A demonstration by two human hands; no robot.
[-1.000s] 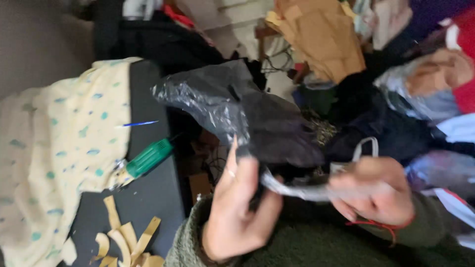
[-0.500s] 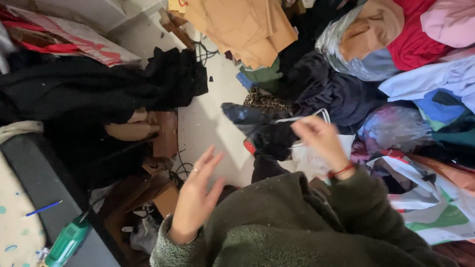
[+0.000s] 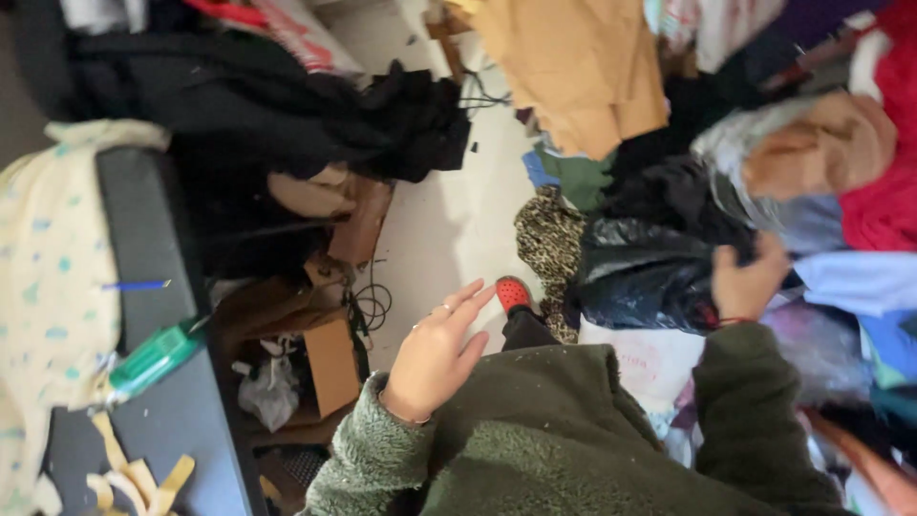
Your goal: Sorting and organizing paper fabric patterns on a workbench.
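— Worn on the arms? Thick dark-green fleece sleeves, nubby, flecked with pale lint.
— On the left hand [image 3: 435,358]? Thin rings on two fingers.
— On the right hand [image 3: 748,282]? Red cord around the wrist.

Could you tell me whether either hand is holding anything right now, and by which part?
The right hand rests on the black plastic bag's right edge; a closed grip cannot be told. The left hand is open, holding nothing.

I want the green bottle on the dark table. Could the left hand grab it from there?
Probably yes. The left hand is open and empty, and the green bottle lies uncovered on the table; only boxes sit low between them.
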